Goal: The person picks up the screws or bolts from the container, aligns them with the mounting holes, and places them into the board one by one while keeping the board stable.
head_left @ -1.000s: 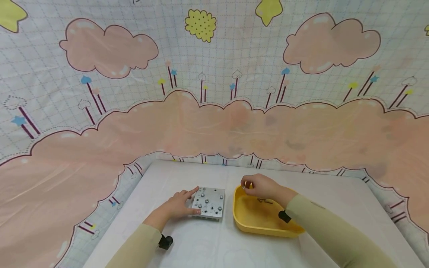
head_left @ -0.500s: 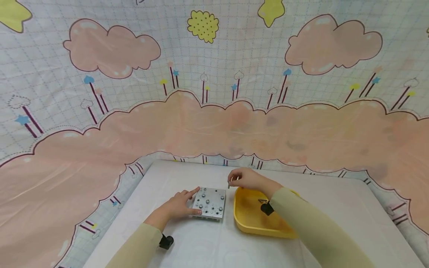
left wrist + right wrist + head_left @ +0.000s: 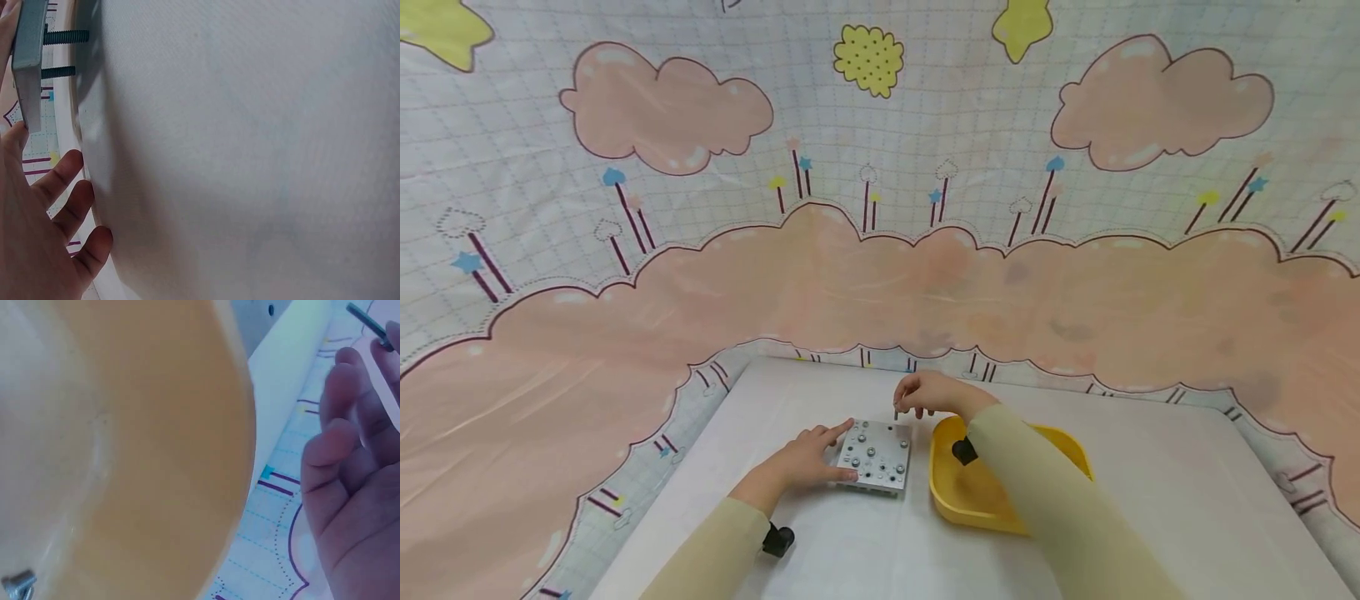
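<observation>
A square silver metal plate (image 3: 874, 458) lies on the white table with several socket-head screws in its top and bare holes among them. My left hand (image 3: 808, 458) holds its left side, index fingertip at the far corner and thumb at the near one. Threaded ends (image 3: 65, 37) stick out beneath the plate in the left wrist view; the other left fingers are spread. My right hand (image 3: 925, 392) is just beyond the plate's far right corner, pinching a small metal screw (image 3: 896, 413). The screw (image 3: 369, 322) points away from the fingertips in the right wrist view.
A yellow plastic tray (image 3: 942, 492) stands right of the plate, partly under my right forearm. Loose screws (image 3: 22, 584) lie inside it. A patterned cloth (image 3: 880, 283) hangs behind the table. Black wrist cameras (image 3: 777, 540) sit below the cuffs.
My right hand has moved left from above the tray to the plate's far right corner, carrying the screw. The left hand stays on the plate. The head view has shifted slightly.
</observation>
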`<action>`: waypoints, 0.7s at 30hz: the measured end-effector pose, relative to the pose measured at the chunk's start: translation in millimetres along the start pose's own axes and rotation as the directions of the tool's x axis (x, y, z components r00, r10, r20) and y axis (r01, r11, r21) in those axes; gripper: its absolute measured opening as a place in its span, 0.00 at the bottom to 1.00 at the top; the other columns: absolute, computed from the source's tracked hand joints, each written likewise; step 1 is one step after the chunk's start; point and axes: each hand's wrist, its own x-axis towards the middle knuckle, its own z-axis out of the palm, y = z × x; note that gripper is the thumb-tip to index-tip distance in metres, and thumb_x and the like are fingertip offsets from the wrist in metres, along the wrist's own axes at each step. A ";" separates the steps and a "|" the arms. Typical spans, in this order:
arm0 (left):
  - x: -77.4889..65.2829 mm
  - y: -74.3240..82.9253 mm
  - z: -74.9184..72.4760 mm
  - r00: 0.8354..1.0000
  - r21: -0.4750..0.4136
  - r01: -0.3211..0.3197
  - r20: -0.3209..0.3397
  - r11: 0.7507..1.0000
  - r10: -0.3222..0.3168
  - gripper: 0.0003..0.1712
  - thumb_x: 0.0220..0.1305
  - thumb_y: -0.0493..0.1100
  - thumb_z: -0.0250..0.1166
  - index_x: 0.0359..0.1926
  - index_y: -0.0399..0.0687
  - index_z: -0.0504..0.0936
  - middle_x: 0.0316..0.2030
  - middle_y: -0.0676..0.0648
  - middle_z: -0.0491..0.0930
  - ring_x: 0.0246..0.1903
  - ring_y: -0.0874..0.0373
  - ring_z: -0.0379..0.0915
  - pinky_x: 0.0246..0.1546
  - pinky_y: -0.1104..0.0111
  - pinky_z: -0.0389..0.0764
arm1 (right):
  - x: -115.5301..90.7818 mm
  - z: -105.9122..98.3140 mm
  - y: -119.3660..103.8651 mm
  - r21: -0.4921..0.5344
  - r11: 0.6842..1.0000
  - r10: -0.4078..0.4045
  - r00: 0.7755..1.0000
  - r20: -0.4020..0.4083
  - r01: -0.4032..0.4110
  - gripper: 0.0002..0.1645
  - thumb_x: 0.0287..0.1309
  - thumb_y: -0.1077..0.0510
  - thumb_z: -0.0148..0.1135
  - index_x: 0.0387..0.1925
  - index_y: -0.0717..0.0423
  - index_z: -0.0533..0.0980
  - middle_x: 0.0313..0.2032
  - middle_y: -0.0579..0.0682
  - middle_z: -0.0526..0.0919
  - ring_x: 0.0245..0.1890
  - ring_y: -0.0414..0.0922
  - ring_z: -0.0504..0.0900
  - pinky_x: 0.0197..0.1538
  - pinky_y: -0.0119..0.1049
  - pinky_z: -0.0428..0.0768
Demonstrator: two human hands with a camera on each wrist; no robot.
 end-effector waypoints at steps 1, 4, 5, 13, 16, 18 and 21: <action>0.0 -0.2 0.0 1.000 0.000 0.001 0.000 1.000 -0.001 0.58 0.46 0.77 0.69 0.76 0.73 0.56 0.64 0.45 0.71 0.63 0.42 0.65 0.59 0.38 0.68 | 2.5 0.5 -0.3 -0.006 1.000 0.006 1.000 0.005 -0.006 0.06 0.65 0.54 0.63 0.39 0.51 0.82 0.38 0.53 0.84 0.31 0.48 0.79 0.33 0.36 0.75; 0.6 -0.1 -0.3 1.000 -0.005 0.005 0.002 1.000 -0.005 0.58 0.45 0.77 0.69 0.76 0.74 0.56 0.64 0.45 0.70 0.63 0.42 0.65 0.59 0.38 0.68 | 8.7 3.1 -0.6 -0.027 0.999 0.026 0.999 0.020 -0.025 0.06 0.64 0.53 0.64 0.38 0.50 0.82 0.39 0.52 0.85 0.33 0.48 0.81 0.37 0.38 0.78; 1.0 -0.5 -0.2 1.000 -0.005 0.006 0.002 1.000 -0.006 0.58 0.46 0.77 0.68 0.76 0.74 0.56 0.64 0.45 0.70 0.63 0.43 0.65 0.59 0.39 0.68 | 10.4 4.1 -0.6 -0.028 0.999 0.033 0.999 0.027 -0.032 0.05 0.64 0.53 0.64 0.37 0.49 0.82 0.39 0.52 0.85 0.33 0.49 0.82 0.38 0.39 0.79; 1.3 0.1 0.1 1.000 0.001 0.003 0.011 1.000 -0.003 0.57 0.46 0.78 0.67 0.76 0.75 0.55 0.65 0.45 0.69 0.64 0.42 0.64 0.59 0.38 0.68 | 18.0 12.2 -0.3 -0.034 0.997 0.069 0.996 0.059 -0.067 0.04 0.64 0.56 0.64 0.37 0.51 0.83 0.36 0.48 0.84 0.35 0.47 0.82 0.43 0.42 0.80; 0.4 1.0 -0.2 1.000 0.003 -0.001 0.007 1.000 0.001 0.57 0.47 0.77 0.68 0.76 0.73 0.56 0.65 0.45 0.69 0.64 0.41 0.64 0.59 0.38 0.68 | 19.5 14.5 -0.9 -0.049 0.996 0.082 0.995 0.047 -0.080 0.04 0.63 0.57 0.65 0.37 0.52 0.83 0.35 0.49 0.84 0.35 0.48 0.82 0.43 0.44 0.80; -0.1 1.2 -0.4 1.000 0.005 -0.002 0.004 1.000 0.002 0.57 0.47 0.77 0.68 0.76 0.73 0.56 0.65 0.45 0.69 0.63 0.41 0.64 0.59 0.38 0.68 | 20.3 15.4 -1.4 -0.057 0.994 0.091 0.995 0.040 -0.089 0.04 0.63 0.57 0.65 0.36 0.52 0.83 0.34 0.48 0.83 0.34 0.48 0.82 0.44 0.45 0.81; -1.1 1.5 -1.1 1.000 0.009 0.001 0.000 1.000 -0.001 0.57 0.47 0.76 0.68 0.76 0.72 0.56 0.65 0.44 0.69 0.63 0.41 0.64 0.59 0.38 0.68 | 21.4 16.5 -2.2 -0.064 0.994 0.096 0.995 0.036 -0.094 0.03 0.63 0.57 0.66 0.36 0.52 0.83 0.33 0.48 0.83 0.34 0.48 0.82 0.45 0.46 0.81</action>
